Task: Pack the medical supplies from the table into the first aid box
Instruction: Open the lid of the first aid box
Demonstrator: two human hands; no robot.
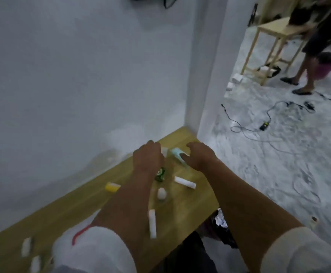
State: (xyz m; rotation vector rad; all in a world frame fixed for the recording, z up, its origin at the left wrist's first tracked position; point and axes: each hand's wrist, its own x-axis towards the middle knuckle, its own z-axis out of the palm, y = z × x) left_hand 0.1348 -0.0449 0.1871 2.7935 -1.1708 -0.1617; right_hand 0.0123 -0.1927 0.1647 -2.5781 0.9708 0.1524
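A: Reaching with both hands at the far corner of the table (190, 205). Left hand (148, 157) is knuckles-up, fingers curled down over a small white item (164, 151); too blurred to say whether it has hold of it. Right hand (199, 157) is also curled, its fingers at a pale teal piece (177, 156); contact looks likely, a real hold can't be confirmed.

B: Box?

A: White case with a red mark (78, 236) sits near the table's left end, mostly hidden under the left forearm.

B: Loose stuff?

A: Green bottle (160, 174) just under the left wrist. White tube (184, 182) lying flat right of it. Small white bottle (161, 193) upright between the forearms. White stick (152, 223) beside the left forearm. Yellow roll (112, 187) left of the arm, near the wall (72, 85). Two white packs (26, 246) at the near left corner.

B: Edges?

A: Wall runs along the table's long far side, so both hands work tight against that corner. Right edge drops to open floor with cables (267, 123). Another person's legs (306, 75) and a wooden stool (278, 42) stand well away.
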